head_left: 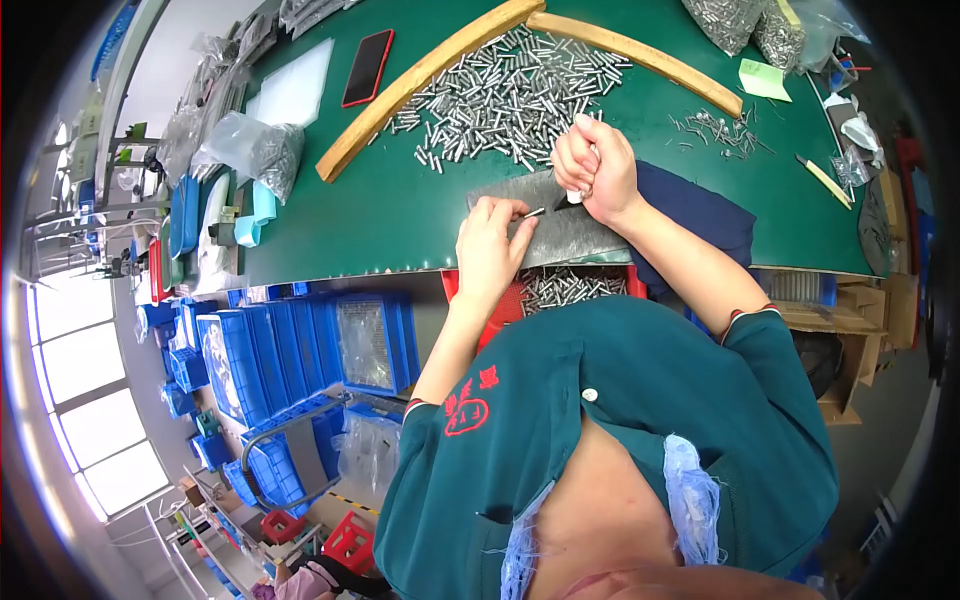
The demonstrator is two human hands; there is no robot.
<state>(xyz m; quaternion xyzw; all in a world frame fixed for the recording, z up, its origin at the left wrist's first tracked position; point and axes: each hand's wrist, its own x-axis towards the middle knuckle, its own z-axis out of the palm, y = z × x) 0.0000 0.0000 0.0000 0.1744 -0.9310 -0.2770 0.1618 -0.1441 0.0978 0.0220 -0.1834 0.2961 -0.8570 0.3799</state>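
Observation:
Near the table's front edge my left hand [487, 245] is closed, pinching a small metal pin [534, 213] between thumb and fingers. My right hand [604, 170] is curled in a fist just beyond it, around a tool whose white end [574, 197] shows under the fingers; the rest of it is hidden. Beneath both hands lies a worn grey pad [570, 240]. A big heap of metal pins [500, 95] spreads on the green table behind them. Below the edge, in front of me, a red bin [505, 308] holds more pins [572, 288].
Two wooden strips [420, 90] [650, 55] fence the heap. Dark blue cloth [700, 220] lies under my right forearm. A phone [368, 68] and bagged parts [270, 155] are at left. Thin scraps [725, 132] and a yellow-handled tool [825, 182] lie right. Blue crates [270, 360] stand below.

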